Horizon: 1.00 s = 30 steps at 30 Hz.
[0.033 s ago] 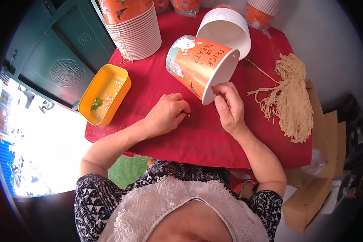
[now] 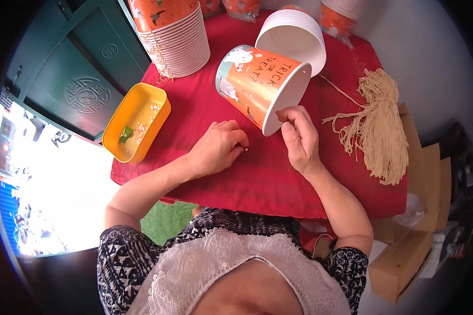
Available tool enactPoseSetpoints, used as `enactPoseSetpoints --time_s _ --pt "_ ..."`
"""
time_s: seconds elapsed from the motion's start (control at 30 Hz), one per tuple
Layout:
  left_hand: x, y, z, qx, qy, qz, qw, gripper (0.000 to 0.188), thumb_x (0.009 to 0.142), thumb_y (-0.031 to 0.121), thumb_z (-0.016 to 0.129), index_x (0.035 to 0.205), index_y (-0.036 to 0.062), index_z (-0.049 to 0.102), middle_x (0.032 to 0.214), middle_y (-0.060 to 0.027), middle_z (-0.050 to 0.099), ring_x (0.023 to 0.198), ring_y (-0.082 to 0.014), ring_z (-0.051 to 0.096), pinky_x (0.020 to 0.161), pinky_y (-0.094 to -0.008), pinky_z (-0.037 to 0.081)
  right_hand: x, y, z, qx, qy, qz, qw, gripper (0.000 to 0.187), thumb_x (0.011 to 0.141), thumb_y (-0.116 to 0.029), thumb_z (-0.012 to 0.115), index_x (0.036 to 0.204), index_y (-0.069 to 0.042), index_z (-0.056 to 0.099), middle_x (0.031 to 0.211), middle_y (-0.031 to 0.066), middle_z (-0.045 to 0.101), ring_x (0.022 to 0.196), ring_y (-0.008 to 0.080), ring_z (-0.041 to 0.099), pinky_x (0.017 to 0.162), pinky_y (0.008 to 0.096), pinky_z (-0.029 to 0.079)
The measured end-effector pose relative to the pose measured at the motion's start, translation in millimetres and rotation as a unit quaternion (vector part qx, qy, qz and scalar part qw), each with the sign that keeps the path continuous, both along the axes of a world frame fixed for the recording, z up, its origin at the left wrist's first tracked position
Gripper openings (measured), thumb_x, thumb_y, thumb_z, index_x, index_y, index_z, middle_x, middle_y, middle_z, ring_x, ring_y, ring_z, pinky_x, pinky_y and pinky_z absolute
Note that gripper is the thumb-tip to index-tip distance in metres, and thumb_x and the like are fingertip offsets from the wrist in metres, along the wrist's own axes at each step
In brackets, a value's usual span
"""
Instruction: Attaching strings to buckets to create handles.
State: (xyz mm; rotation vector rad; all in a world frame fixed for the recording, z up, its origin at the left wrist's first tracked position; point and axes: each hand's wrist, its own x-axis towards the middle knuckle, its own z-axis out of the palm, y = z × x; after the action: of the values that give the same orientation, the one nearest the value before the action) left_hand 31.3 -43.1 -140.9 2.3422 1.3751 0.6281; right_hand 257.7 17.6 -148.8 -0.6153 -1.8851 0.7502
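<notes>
My left hand (image 2: 218,149) rests on the red cloth, its fingers curled closed. A tiny white piece (image 2: 246,149) pokes out by its thumb and fingertip. An orange paper bucket (image 2: 255,79) with a ghost picture lies on its side, its white mouth turned right toward my right hand (image 2: 301,139). That hand is closed, with bent fingers at the mouth and the thumb near the lower rim. Whatever its fingertips hold is hidden. Small holes show near the rim.
A yellow box (image 2: 160,118) with small white bits and a green piece stands left. Stacked buckets (image 2: 178,50) rise at the back left. Behind the bucket lies another white-lined bucket (image 2: 294,39). A bundle of beige cords (image 2: 381,131) lies right, beside cardboard boxes (image 2: 404,262).
</notes>
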Motion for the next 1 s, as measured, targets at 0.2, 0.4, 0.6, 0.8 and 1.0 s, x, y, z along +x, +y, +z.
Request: enactPoseSetpoints --time_s 0.2,0.4,0.6,0.8,1.0 --pt "9.6 2.1 -0.8 -0.035 0.021 0.035 0.999 0.01 0.08 0.013 0.071 0.086 0.0079 0.065 0.089 -0.0098 0.06 0.095 -0.0286 0.059 0.082 -0.0434 0.041 6.1 2.6 -0.7 -0.027 0.014 -0.01 0.999 0.025 0.1 -0.018 0.049 0.105 0.003 0.06 0.1 0.0141 0.06 0.09 0.0248 0.061 0.079 0.0333 0.049" --pt "14.6 2.4 -5.9 -0.038 0.04 0.048 0.997 0.009 0.079 0.011 0.07 0.083 0.0065 0.063 0.094 -0.0087 0.06 0.096 -0.0287 0.057 0.082 -0.0463 0.038 6.2 3.4 0.5 0.011 0.004 -0.002 1.0 0.025 0.1 -0.016 0.046 0.102 0.005 0.06 0.098 0.0152 0.06 0.088 0.026 0.061 0.077 0.0343 0.049" --pt "17.0 2.9 -6.1 -0.03 0.073 0.044 0.996 0.007 0.077 0.01 0.066 0.077 0.007 0.06 0.09 -0.0095 0.059 0.093 -0.0279 0.057 0.079 -0.0449 0.037 5.4 1.4 1.0 -0.02 -0.005 0.003 1.0 0.026 0.1 -0.015 0.045 0.101 0.006 0.06 0.096 0.0159 0.061 0.086 0.0262 0.061 0.076 0.0347 0.05" --pt "-13.5 -7.4 14.2 0.061 0.022 0.072 0.995 0.007 0.073 0.005 0.065 0.075 0.0038 0.058 0.077 -0.0101 0.058 0.076 -0.0296 0.059 0.068 -0.0411 0.044 9.0 4.1 2.1 0.005 0.001 -0.009 1.0 0.024 0.1 -0.014 0.046 0.1 0.005 0.061 0.097 0.0149 0.061 0.083 0.0244 0.062 0.074 0.0339 0.05" --pt "-92.6 -33.5 61.7 0.13 -0.069 0.324 0.935 0.008 0.08 0.004 0.066 0.083 -0.0019 0.062 0.077 -0.0124 0.061 0.074 -0.0209 0.062 0.067 -0.0318 0.048 11.5 14.4 -0.5 0.037 0.024 -0.031 0.999 0.021 0.098 -0.012 0.049 0.097 0.004 0.062 0.094 0.0146 0.062 0.082 0.0242 0.063 0.071 0.0333 0.051"
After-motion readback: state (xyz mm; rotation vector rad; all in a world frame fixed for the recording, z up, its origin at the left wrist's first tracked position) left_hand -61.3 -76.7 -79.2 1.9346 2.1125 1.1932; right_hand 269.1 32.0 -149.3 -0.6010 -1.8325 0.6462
